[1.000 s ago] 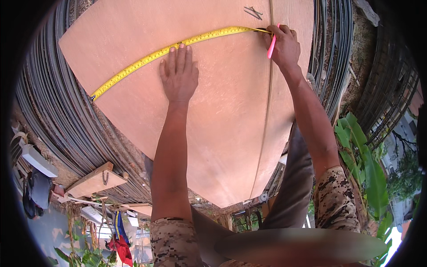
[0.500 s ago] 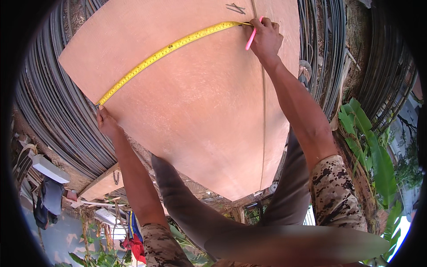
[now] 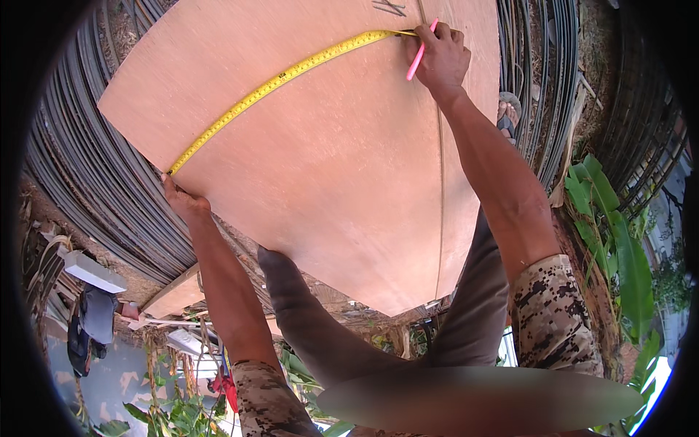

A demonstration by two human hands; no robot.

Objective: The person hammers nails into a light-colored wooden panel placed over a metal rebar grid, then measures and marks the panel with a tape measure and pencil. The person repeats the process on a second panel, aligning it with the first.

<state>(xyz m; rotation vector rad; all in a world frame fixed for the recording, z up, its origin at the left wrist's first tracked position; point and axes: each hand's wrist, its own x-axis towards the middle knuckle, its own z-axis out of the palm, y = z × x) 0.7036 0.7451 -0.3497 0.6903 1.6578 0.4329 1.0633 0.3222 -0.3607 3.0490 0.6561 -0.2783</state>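
A yellow tape measure point(image 3: 282, 76) stretches in an arc across a large sheet of plywood point(image 3: 320, 175). My left hand point(image 3: 186, 200) pinches the blade's end at the sheet's left edge. At the far right end of the blade, my right hand point(image 3: 443, 58) is closed around the tape, the grip partly hidden by its fingers. The same hand holds a slim pink pen point(image 3: 422, 52), pointing down toward the wood. Several nails point(image 3: 389, 8) lie on the sheet just beyond the right hand. A thin dark line point(image 3: 441, 182) runs lengthwise along the sheet's right side.
Coils of dark steel rod point(image 3: 95, 171) lie left of the sheet, with more rods point(image 3: 557, 80) to the right. A sandalled foot point(image 3: 509, 109) shows beside the right edge. Green banana leaves point(image 3: 619, 240) stand at right; a pale block point(image 3: 93, 272) and timber point(image 3: 171, 295) lie lower left.
The view has shifted slightly, with the sheet sitting a little higher in it. Both hands keep their hold on the tape, and the pink pen is still in the right hand.
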